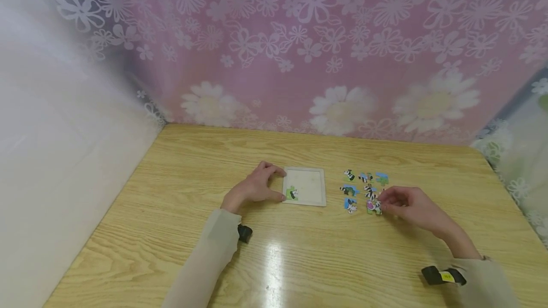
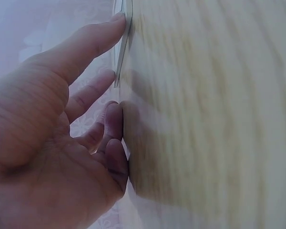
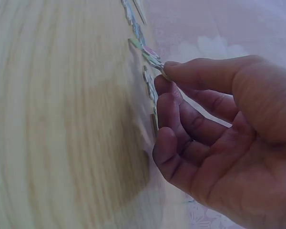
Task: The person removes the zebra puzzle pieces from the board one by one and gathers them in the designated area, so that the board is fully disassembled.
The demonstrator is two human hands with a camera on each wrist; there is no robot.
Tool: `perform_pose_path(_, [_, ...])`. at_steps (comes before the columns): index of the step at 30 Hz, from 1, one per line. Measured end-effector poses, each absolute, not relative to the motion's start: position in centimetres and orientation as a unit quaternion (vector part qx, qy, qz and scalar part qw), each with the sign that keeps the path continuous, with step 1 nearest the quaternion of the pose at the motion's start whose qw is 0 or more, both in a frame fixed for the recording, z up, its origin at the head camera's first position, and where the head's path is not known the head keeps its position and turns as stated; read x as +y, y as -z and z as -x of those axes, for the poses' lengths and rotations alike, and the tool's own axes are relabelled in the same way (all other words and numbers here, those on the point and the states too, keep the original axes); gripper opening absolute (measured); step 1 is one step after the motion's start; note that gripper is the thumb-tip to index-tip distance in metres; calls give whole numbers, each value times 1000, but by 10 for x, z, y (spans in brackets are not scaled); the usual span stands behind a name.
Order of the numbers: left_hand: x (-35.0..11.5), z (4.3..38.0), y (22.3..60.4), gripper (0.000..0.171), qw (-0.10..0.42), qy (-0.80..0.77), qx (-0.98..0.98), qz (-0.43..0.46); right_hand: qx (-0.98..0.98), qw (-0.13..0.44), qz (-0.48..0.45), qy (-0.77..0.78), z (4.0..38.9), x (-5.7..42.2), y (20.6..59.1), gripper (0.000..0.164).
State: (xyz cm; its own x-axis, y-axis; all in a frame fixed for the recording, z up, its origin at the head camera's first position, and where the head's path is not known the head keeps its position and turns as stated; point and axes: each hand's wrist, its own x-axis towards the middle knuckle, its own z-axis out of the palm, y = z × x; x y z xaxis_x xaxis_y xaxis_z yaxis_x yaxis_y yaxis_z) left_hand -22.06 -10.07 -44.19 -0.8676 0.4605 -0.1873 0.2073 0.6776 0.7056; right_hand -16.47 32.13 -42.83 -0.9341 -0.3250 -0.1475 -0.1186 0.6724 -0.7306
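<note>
Thumb and finger of my left hand (image 1: 256,185) spread along the left edge of a pale square puzzle tray (image 1: 308,182), touching it near its two left corners. The other left fingers rest on the table. One green puzzle piece with a black-and-white figure (image 1: 292,193) lies in the tray's near left corner. My right hand (image 1: 413,207) pinches a puzzle piece with a pink patch (image 1: 370,206) between thumb and fingertip. In the right wrist view that piece (image 3: 154,58) is tilted, its edge raised from the table, while the other fingers curl beneath.
Several loose puzzle pieces (image 1: 348,190) lie in rough rows right of the tray, next to my right hand. The wooden table (image 1: 274,241) meets a pink floral curtain (image 1: 274,61) at the back and a white sheet (image 1: 77,122) at the left.
</note>
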Motion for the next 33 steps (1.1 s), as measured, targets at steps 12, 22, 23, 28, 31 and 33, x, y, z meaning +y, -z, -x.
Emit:
perform_pose_path(12, [-101,222,442,59,179,-359,898,-180,909,128,125,376,165,321,433,21])
perform_pose_path(22, [-100,223,443,59,178,-356,900,-178,923,100,117,354,164,318,433,23])
perform_pose_path(23, [-100,223,443,60,179,-357,900,-178,924,95,119,351,164,317,433,24])
perform_pose_path(28, [-100,221,442,60,182,-362,897,-176,922,73,138,353,166,308,432,27])
perform_pose_path(31, [-100,221,442,60,181,-362,898,-174,920,63,152,356,168,301,429,27])
perform_pose_path(33, [-100,221,442,60,179,-361,899,-172,920,60,155,354,170,294,426,25])
